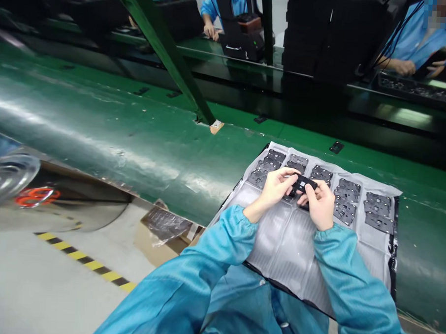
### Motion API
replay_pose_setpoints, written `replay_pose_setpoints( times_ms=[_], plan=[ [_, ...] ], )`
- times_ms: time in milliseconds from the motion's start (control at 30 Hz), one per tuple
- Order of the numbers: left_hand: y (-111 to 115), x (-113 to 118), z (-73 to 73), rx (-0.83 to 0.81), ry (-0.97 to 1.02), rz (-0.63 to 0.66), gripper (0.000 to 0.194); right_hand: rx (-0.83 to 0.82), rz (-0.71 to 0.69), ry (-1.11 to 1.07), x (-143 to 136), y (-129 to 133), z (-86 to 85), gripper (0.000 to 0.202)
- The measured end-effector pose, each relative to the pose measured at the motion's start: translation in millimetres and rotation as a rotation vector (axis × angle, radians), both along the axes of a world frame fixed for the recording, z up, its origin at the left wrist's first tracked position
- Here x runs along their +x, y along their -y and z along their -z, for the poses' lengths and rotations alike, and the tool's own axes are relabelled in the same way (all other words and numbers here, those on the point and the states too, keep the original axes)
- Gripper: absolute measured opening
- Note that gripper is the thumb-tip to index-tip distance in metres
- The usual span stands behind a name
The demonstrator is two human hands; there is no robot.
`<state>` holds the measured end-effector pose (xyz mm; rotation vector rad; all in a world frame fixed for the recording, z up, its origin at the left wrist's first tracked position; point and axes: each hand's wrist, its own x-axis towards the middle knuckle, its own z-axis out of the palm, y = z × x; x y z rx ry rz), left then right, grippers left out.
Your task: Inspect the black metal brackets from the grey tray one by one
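Between my two hands is a small flat black plastic part (302, 184) with a pale square on its face. My left hand (277, 188) pinches its left end with thumb and fingers. On its right end, my right hand (320, 202) has its thumb on top and its fingers curled beneath. Both hands are above a tray lined with whitish, translucent sheeting (267, 238). Rows of similar black parts (345, 202) lie on the far half of this lining, some overlapping. My hands hide a few of them.
The tray rests on a green bench (164, 159). A green post (175, 66) rises left of it. Loose black parts (336, 147) lie on the green strip beyond. Black equipment (324, 38) stands behind, with co-workers' hands (401, 66) across. An open cardboard box (153, 247) is below the bench.
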<state>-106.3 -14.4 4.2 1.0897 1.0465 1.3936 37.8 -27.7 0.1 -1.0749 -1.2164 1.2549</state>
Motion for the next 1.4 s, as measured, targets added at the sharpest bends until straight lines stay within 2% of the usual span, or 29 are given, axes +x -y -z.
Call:
replay_pose_setpoints(
  times_ms=[167, 367, 667, 867, 1100, 1267, 1333, 1400],
  plan=[
    [1, -1, 0.8, -0.002, -0.007, -0.031, 0.031, -0.013, -0.014, 0.023, 0, -1, 0.8, 0.033],
    [0, -1, -0.2, -0.029, 0.041, 0.013, 0.025, -0.023, -0.024, 0.011, 0, -1, 2.6, 0.034],
    [-3, -2, 8.6, -0.159, 0.087, -0.1, 0.012, -0.015, -0.059, -0.003, -4, 3, 5.9, 0.03],
    [-4, -3, 10.8, -0.066, 0.068, -0.165, 0.008, 0.022, -0.061, 0.004, -4, 4, 9.3, 0.027],
    [-1, 1, 14.9, -0.056, 0.086, -0.062, 0.012, 0.001, 0.013, -0.061, 0, 0, 10.2, 0.029],
    [-1, 2, 16.3, -0.049, 0.07, -0.121, 0.01, -0.01, 0.054, -0.034, -6, -1, 13.7, 0.032],
    [0, 4, 14.0, -0.062, 0.101, -0.058, 0.012, 0.001, 0.061, -0.015, -4, -1, 9.5, 0.032],
    [2, 5, 10.9, -0.077, 0.155, 0.08, 0.021, 0.014, 0.057, 0.025, 9, 2, 1.6, 0.031]
  ],
)
